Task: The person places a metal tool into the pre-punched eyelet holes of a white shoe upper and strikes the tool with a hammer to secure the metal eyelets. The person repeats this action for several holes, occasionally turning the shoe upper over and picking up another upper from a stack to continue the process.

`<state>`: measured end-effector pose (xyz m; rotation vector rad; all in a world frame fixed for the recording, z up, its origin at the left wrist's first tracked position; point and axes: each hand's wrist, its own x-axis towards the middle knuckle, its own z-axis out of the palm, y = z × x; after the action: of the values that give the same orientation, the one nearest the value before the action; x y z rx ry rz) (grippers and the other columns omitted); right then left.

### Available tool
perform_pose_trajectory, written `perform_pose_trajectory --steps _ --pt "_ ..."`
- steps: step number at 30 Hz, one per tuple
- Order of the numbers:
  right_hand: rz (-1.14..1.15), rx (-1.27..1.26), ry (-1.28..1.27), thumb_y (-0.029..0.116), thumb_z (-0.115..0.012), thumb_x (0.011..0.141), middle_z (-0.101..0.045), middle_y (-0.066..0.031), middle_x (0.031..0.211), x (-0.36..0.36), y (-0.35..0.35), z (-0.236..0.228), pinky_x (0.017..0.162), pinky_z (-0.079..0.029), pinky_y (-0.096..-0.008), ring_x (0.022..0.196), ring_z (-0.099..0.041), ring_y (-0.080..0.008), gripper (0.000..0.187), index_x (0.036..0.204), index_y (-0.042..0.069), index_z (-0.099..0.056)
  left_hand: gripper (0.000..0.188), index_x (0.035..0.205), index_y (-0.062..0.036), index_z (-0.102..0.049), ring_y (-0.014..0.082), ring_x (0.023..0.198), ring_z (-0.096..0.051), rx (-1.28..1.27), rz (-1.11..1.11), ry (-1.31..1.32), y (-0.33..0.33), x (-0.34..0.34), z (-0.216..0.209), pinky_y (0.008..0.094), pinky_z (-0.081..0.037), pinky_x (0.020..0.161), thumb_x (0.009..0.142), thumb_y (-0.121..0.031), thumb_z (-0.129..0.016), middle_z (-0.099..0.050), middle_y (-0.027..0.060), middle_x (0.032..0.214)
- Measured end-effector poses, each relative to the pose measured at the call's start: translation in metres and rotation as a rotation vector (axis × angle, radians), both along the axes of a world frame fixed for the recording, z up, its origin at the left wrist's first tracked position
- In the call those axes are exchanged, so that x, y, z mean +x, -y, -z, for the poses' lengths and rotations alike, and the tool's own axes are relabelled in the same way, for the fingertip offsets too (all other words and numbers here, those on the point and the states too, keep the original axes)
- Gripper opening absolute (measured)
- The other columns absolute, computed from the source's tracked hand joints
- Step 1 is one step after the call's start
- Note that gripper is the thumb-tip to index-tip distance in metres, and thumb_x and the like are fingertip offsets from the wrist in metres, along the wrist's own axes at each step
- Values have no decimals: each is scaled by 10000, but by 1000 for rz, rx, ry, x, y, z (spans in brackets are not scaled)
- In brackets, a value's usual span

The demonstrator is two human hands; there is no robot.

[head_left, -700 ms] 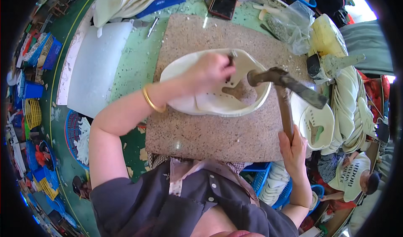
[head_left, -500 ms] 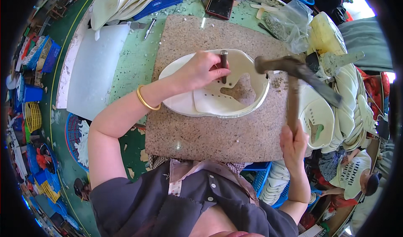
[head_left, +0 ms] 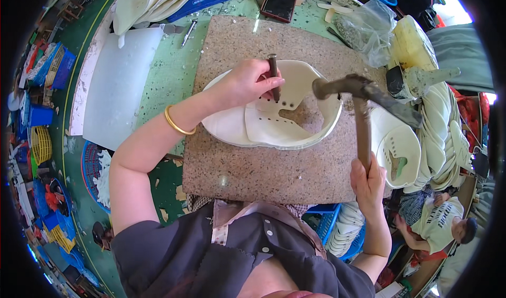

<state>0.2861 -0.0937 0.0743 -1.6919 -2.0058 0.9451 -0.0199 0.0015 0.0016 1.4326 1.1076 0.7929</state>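
My left hand (head_left: 252,80) grips a dark metal hole punch (head_left: 273,71) nearly upright, its lower end at the white moulded piece (head_left: 226,126). That piece is an oval ring with a cut-out in it and rows of small holes along the cut-out. It lies on a speckled stone slab (head_left: 253,174). In my right hand (head_left: 368,184) is a hammer (head_left: 363,134), held by its wooden handle. The hammer's dark head is raised above the slab's right side, to the right of the punch and apart from it.
A second white perforated piece (head_left: 403,158) lies right of the slab, beside a stack of white pieces (head_left: 443,134). Behind are a phone (head_left: 279,1), a clear plastic bag (head_left: 369,29) and a silver pen-like tool (head_left: 189,32). Another person (head_left: 440,219) sits at the far right.
My left hand has shifted the punch slightly left along the white piece. The hammer has moved a little left and stays raised in my right hand.
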Motion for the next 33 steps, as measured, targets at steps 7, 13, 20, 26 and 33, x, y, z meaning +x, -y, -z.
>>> perform_pose_trajectory --steps 7,13,20,26,33 --pt "-59 435 -625 146 -431 939 -448 -17 558 -26 -12 -21 375 -255 -209 421 -383 -66 212 779 14 -469 168 903 19 -575 203 649 -624 571 78 -292 14 5 0 309 -469 572 824 -122 -618 -608 127 747" --pt "-97 -2 77 176 -596 864 -460 -120 525 -13 -7 -5 426 -349 -311 432 -462 -196 231 839 -22 -479 207 894 19 -560 171 696 -635 305 53 -347 8 -3 -11 282 -505 613 883 -187 -563 -632 106 826" --pt "58 198 -448 139 -453 920 -434 13 533 -28 -16 -17 392 -290 -206 435 -380 -45 200 782 -5 -472 147 882 26 -571 154 723 -640 261 21 -184 9 -14 1 279 -516 636 867 -120 -585 -641 96 802" --pt "-289 313 175 169 -519 897 -480 -129 554 -39 -19 -23 406 -336 -332 448 -480 -198 237 753 -9 -455 150 913 19 -562 174 725 -646 629 50 -470 29 0 -9 295 -505 620 854 -116 -589 -627 108 778" --pt "33 -36 -154 158 -550 883 -443 -18 494 -23 -9 -15 396 -320 -264 415 -395 -99 178 832 -2 -491 168 917 38 -553 149 821 -644 -5 -43 3 7 -32 4 275 -540 700 909 -128 -531 -641 103 847"
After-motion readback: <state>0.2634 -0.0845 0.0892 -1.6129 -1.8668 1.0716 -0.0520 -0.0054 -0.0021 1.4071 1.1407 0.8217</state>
